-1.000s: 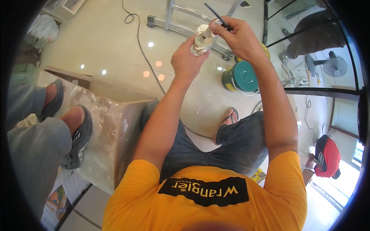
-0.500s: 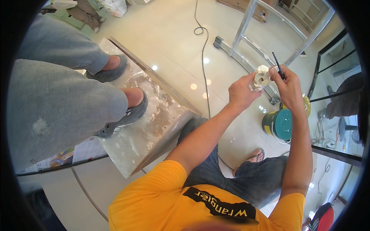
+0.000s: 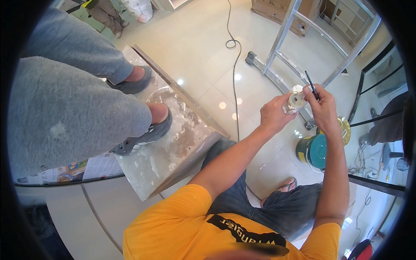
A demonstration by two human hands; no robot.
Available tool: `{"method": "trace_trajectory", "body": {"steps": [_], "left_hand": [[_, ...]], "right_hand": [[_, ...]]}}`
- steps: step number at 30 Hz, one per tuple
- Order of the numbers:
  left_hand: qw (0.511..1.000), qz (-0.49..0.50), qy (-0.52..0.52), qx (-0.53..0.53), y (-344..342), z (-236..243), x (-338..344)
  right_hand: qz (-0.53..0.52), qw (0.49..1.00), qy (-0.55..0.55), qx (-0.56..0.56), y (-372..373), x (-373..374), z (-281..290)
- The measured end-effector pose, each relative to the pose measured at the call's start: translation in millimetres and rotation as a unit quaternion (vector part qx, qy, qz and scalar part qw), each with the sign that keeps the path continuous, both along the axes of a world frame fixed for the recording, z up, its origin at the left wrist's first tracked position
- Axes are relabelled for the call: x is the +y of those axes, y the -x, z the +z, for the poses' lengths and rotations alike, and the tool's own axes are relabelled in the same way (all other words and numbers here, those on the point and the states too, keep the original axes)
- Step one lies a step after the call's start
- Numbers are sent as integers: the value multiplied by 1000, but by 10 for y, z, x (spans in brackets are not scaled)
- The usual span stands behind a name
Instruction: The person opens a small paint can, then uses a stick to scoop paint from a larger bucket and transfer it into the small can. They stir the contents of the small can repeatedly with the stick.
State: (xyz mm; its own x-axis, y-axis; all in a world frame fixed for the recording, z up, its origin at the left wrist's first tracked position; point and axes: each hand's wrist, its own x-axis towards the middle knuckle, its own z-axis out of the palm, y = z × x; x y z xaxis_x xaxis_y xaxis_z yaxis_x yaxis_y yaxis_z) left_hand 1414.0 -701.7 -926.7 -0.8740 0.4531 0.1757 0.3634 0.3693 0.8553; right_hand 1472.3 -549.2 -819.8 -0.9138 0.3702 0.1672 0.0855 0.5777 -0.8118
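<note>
Out in front, above the floor, my left hand point(image 3: 276, 113) is wrapped round a small clear cup point(image 3: 296, 102) smeared with off-white paste. Its opening faces me, and a whitish clump point(image 3: 297, 88) sticks to its upper rim. At the cup's right edge, my right hand point(image 3: 323, 106) is closed on a slim black-handled tool point(image 3: 309, 79), one end pointing up and left. Fingers hide the other end, so its kind is unclear. Whether my right fingertips also pinch the cup's rim cannot be made out.
An aluminium ladder point(image 3: 277, 56) stands beyond my hands. Below my right hand are a green-lidded bucket point(image 3: 318, 148) and a yellow-rimmed one point(image 3: 345, 130). On my left, another person's shoes point(image 3: 149, 134) rest on a paint-spattered platform point(image 3: 173, 143). A dark cable point(image 3: 235, 86) crosses the tiles.
The whole view has shifted slightly. Both hands stay together at the cup, whose opening now faces me more fully.
</note>
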Motion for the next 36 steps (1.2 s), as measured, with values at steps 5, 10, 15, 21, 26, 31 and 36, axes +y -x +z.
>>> {"method": "trace_trajectory", "body": {"steps": [5,10,15,21,26,31,36], "left_hand": [[1000,16,-18,16,-6,9,8],[999,13,-25,14,0,-24,13],[997,27,-50,45,-2,-92,27],[997,19,-71,-3,21,-161,62],[999,13,-44,19,31,-150,51],[999,10,-23,30,38,-154,51],[998,11,-42,40,55,-172,46]], "right_hand": [[-40,997,-70,1,-21,-6,79],[-28,993,-86,-77,-43,28,141],[-13,1000,-7,5,8,-26,50],[-67,988,-140,-12,-36,55,70],[-42,991,-119,-35,-33,54,63],[-24,997,-71,4,-6,-13,44],[-47,984,-166,-39,-33,65,61]]}}
